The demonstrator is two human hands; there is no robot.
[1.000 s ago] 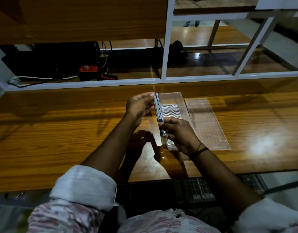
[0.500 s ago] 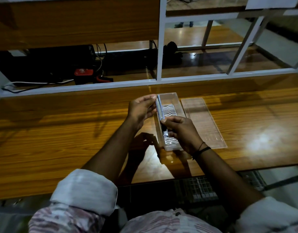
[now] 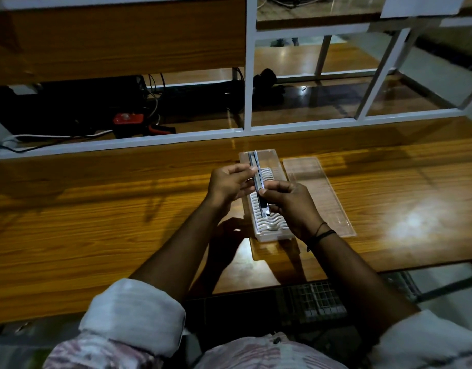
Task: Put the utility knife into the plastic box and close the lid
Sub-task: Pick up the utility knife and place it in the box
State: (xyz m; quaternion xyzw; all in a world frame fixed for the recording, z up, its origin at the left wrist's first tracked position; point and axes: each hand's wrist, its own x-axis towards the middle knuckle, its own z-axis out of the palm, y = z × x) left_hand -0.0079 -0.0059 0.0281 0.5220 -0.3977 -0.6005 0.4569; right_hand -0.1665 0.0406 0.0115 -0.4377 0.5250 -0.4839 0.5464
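Dim room; a glossy wooden counter (image 3: 96, 222) under the grip, a white frame (image 3: 247, 75) beyond, cables (image 3: 56, 139) far left.

Both forearms extend forward, bare, sleeves rolled to the elbows. Left hand (image 3: 227, 183): fingers curled, thumb and fingertips pinched together at the right side. Right hand (image 3: 292, 206): knuckles up, thumb and index fingertip pinched just beside the left hand. Dark cord bands on the right wrist.
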